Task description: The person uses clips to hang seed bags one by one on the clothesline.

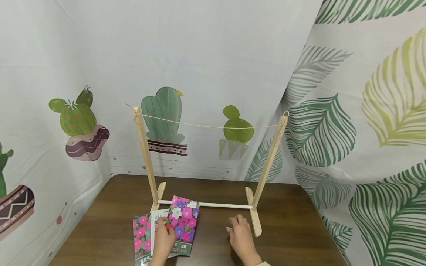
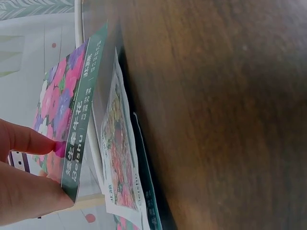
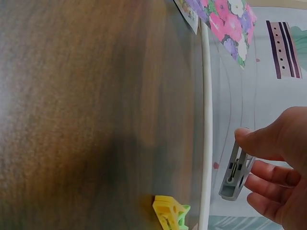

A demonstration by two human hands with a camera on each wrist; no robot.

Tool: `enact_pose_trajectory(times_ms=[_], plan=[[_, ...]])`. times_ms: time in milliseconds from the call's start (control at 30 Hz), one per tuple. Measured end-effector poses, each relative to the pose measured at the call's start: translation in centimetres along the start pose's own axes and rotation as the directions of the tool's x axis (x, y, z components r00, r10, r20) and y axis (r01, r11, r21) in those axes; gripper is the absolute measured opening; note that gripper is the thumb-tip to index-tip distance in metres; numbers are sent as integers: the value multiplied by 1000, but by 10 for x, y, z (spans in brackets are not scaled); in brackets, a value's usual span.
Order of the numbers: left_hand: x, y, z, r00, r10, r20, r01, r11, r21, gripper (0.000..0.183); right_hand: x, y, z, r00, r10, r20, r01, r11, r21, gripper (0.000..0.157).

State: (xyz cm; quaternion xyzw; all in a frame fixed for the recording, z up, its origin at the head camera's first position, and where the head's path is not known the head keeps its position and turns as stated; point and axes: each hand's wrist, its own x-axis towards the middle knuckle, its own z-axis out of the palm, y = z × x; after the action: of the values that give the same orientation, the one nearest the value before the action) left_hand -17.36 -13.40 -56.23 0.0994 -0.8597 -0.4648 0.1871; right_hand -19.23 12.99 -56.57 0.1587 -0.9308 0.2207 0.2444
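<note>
My left hand (image 1: 164,238) pinches the edge of a seed packet (image 1: 185,223) with pink, purple and white flowers, held tilted above the table. In the left wrist view, thumb and finger grip it by its green printed end. Beneath it lie a white seed packet (image 2: 120,158) and a dark green-edged seed packet with pink flowers (image 1: 142,236), overlapping. My right hand (image 1: 242,238) is above the table to the right, with a grey clothespin (image 3: 233,178) between its thumb and fingers. The head view shows only a small bit of that clothespin.
A wooden stand holds a string (image 1: 199,125) between two posts (image 1: 145,155), joined low down by a white rod (image 1: 226,205). A yellow clothespin (image 3: 166,211) and a green clothespin (image 3: 183,216) lie on the brown table (image 1: 110,218). Printed cloth hangs behind.
</note>
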Motion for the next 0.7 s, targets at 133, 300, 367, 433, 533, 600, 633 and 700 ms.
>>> enact_pose_trajectory(times_ms=[133,300,367,433,533,600,633,700], plan=[[2,1,-3,1000,-12,3,12,1000,8,40,3,-1,-2,1000,-6,12,6,1000,6,28],[4,2,-4,1000,3,-22,-3,1000,0,39,6,-2,-3,999,-35,-17,35,999,8,29],[5,3,-5,1000,4,-29,-4,1000,-6,38,8,-2,-4,997,-59,-44,59,998,-1,30],[6,4,-6,999,1,-34,-2,1000,-15,38,10,-3,-5,995,-79,-68,79,997,-5,30],[8,7,-9,999,-9,-41,8,999,-32,39,14,-5,-8,993,-89,-76,89,996,-1,30],[9,8,-11,999,-9,-48,7,999,-46,39,16,-6,-9,994,-85,-62,86,996,9,29],[9,9,-12,999,-9,-52,6,999,-50,40,18,-6,-10,995,-82,-51,83,996,13,28],[10,11,-14,998,-7,-61,4,999,-52,40,20,-7,-11,996,-80,-33,81,997,16,28]])
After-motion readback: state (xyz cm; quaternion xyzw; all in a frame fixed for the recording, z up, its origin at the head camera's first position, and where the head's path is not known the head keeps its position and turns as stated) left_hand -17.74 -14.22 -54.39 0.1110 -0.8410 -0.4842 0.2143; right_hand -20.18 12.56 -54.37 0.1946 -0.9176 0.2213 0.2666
